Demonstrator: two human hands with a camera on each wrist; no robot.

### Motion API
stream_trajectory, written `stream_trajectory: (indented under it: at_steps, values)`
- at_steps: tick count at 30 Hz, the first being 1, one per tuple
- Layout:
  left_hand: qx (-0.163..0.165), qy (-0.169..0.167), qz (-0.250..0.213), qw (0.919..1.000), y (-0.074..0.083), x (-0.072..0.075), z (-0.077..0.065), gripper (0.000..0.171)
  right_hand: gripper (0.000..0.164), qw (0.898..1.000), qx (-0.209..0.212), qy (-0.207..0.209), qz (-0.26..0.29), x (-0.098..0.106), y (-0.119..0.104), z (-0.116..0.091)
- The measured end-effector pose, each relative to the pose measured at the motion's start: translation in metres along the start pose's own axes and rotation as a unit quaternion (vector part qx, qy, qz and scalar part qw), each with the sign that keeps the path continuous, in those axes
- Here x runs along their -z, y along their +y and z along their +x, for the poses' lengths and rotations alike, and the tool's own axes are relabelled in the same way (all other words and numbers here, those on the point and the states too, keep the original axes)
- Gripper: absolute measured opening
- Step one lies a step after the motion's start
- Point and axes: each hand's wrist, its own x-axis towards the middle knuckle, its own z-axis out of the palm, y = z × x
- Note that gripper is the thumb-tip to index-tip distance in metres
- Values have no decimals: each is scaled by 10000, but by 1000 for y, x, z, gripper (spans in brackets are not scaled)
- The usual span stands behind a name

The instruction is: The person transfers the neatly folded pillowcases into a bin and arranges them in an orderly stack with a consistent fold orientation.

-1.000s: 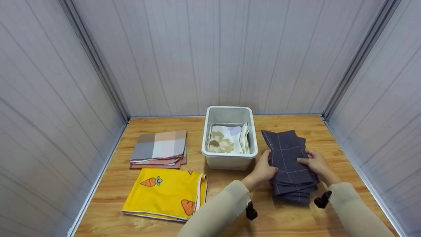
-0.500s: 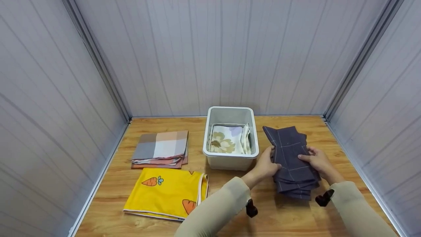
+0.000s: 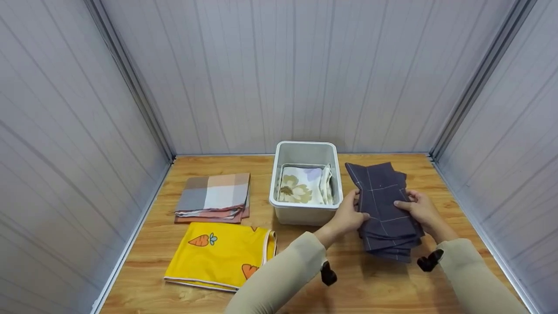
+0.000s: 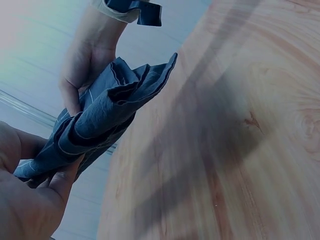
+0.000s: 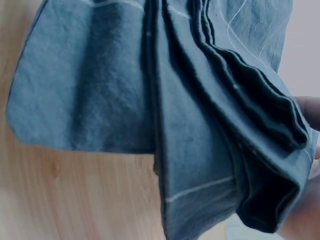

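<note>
At the left of the bench (image 3: 370,290) lie a folded plaid cloth (image 3: 216,192) and, nearer, a folded yellow cloth (image 3: 218,254); centrally, a white bin (image 3: 305,216) contains floral cloth (image 3: 301,186). Right of it, left hand (image 3: 348,216) and right hand (image 3: 422,211) grip opposite edges of a dark cloth (image 3: 383,207), raised off the surface. Step in hand, as judged: two-handed holding; next move calls for keeping its loose layers together.
</note>
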Motion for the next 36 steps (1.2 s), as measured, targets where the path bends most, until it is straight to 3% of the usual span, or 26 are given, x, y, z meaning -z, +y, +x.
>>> stream_trajectory:
  at_steps: [5, 13, 25, 36]
  values:
    - [-107, -85, -292, 9995, 4, 3, -2, 72, 57, 10000, -18, 23, -83, -2, -4, -1]
    - [-56, -93, -231, 9997, 11, 10, -6, 76, 66, 10000, -6, 5, -46, -6, -11, -3]
    - [223, -134, -631, 9977, 22, 25, -6, 77, 50, 9988, 55, -114, 477, -10, -23, -1]
    - [30, -133, -596, 9981, 33, 42, -4, 72, 42, 9991, 226, -95, 360, -18, -42, 0]
